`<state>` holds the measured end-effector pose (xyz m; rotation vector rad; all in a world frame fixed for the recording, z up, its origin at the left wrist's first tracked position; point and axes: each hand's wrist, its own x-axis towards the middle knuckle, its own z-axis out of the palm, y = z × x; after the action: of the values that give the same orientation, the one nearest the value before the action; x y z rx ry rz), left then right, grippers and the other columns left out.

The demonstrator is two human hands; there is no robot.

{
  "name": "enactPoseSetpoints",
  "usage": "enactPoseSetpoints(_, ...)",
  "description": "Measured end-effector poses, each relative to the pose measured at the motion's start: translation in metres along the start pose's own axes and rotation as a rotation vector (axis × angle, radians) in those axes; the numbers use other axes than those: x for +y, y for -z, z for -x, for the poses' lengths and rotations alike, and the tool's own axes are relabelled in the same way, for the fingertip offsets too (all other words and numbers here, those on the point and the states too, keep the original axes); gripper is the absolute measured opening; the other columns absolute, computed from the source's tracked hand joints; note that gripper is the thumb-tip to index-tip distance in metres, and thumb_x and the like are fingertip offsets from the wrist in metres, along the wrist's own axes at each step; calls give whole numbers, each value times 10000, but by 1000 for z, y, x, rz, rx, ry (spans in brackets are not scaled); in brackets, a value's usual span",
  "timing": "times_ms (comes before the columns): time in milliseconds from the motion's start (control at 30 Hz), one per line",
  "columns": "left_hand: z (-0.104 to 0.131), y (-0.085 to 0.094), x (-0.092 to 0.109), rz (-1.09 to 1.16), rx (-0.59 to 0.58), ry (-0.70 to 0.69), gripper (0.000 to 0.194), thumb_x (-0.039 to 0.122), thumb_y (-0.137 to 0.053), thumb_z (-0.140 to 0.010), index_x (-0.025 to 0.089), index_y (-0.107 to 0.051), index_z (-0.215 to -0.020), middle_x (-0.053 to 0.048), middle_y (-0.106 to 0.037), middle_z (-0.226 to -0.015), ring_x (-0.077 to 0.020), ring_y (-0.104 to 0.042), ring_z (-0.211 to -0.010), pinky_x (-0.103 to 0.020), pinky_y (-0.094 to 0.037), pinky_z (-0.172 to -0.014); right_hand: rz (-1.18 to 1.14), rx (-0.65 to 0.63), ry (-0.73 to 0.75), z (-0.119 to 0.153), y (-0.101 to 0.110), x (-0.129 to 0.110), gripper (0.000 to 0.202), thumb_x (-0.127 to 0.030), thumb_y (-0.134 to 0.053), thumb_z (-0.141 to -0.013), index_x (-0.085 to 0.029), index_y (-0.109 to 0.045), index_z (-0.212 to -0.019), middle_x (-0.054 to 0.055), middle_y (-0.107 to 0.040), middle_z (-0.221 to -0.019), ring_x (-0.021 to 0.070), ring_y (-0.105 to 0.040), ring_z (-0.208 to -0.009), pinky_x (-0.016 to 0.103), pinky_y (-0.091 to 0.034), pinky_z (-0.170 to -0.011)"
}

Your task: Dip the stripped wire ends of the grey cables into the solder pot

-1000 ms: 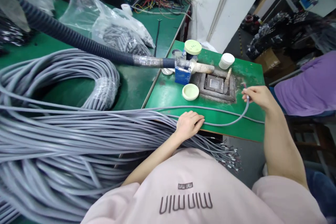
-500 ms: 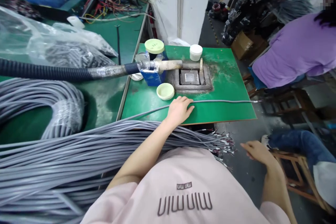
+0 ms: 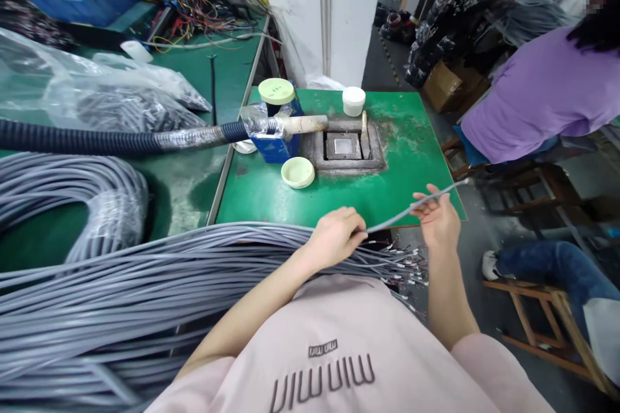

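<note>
A single grey cable (image 3: 401, 213) runs from my left hand up to the right, past the green board's front edge. My left hand (image 3: 338, 235) is closed round it, above the end of a thick bundle of grey cables (image 3: 232, 271). The cable lies across the fingers of my right hand (image 3: 438, 216), which is palm up with its fingers spread apart. Its far tip (image 3: 467, 181) is blurred near the board's right corner. Beyond my hands, a square metal pot (image 3: 345, 146) is set in the green board (image 3: 261, 200), with a brush (image 3: 365, 135) at its side.
A ribbed hose (image 3: 194, 137) reaches over a blue box (image 3: 276, 149). Nearby are a pale green dish (image 3: 298, 172) and a white jar (image 3: 354, 100). Coiled cable (image 3: 111, 206) lies at left. A person in purple (image 3: 537, 97) sits at right, near a wooden stool (image 3: 547, 316).
My left hand has lifted the cable and drawn it toward me, off the board. My right hand has come in from the lower right and now supports the cable near its tip.
</note>
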<state>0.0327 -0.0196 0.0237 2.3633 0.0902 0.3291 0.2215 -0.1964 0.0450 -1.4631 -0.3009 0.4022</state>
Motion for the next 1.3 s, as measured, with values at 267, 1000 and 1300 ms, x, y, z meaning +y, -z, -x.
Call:
enactPoseSetpoints(267, 1, -10, -7, 685, 5, 200, 298, 384, -639, -845, 149, -681, -1024, -29, -658, -835, -114, -567, -712, -233, -427, -675, 743, -485, 210, 40, -14, -13, 300, -373, -446, -980, -186, -618, -1140, -22, -610, -604, 121, -574, -534, 240, -468, -568)
enactPoseSetpoints(1000, -4, -13, 0, 1488, 118, 203, 384, 398, -823, -665, 124, -662, -880, 22, -594, -627, -59, -513, -538, -198, -404, -561, 293, -719, -137, 74, -46, 15, 308, -399, -525, -944, -151, -665, -828, -17, -585, -481, 88, -453, -364, 206, -360, -394)
enactPoseSetpoints(1300, 0, -6, -4, 1281, 408, 279, 313, 409, -775, -710, 132, -649, -781, 52, -486, -547, -41, -374, -497, -187, -299, -498, 512, -645, -42, 75, -55, 14, 333, -416, -488, -956, -166, -644, -801, -31, -561, -498, 82, -460, -405, 196, -383, -424)
